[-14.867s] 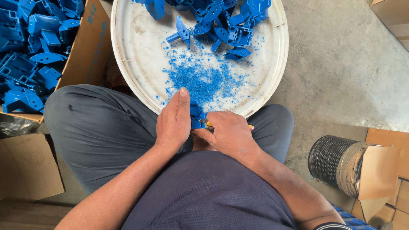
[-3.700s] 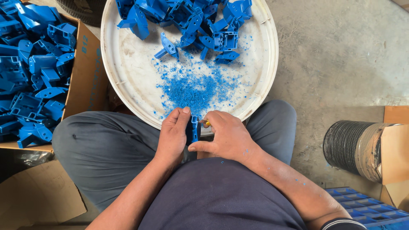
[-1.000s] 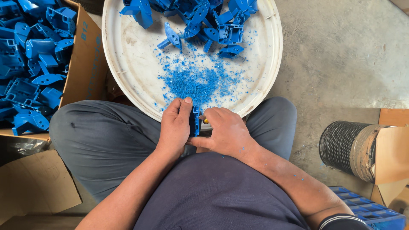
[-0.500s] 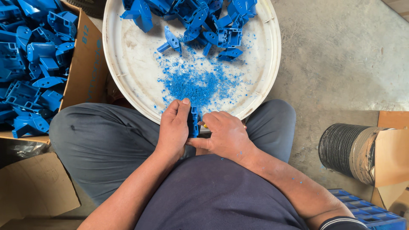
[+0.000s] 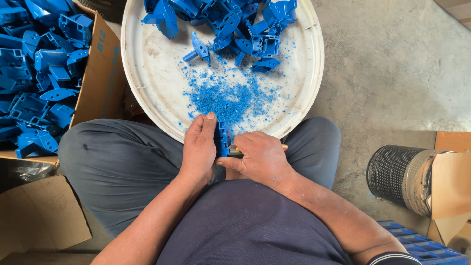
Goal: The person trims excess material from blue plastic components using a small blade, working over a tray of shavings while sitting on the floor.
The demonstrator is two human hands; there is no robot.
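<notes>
Compared with half a second earlier, both hands sit in the same place at the tray's near rim, and the blue part remains upright between them; no shift is visible.

One cardboard box (image 5: 100, 73) stands at far left, filled with many blue moulded parts (image 5: 37, 73), too many to count. One round white tray (image 5: 152, 73) lies ahead of the knees; it holds a heap of roughly a dozen blue pieces (image 5: 230, 22) at its far side and a patch of blue shavings (image 5: 228, 95) in its middle.

The left hand (image 5: 198, 149) is closed around one blue part (image 5: 223, 140), fingers nearly straight along it. The right hand (image 5: 260, 157) is curled tight on a small tool (image 5: 283, 146), of which only a yellowish end shows. One dark roll (image 5: 395, 174) stands at right.
</notes>
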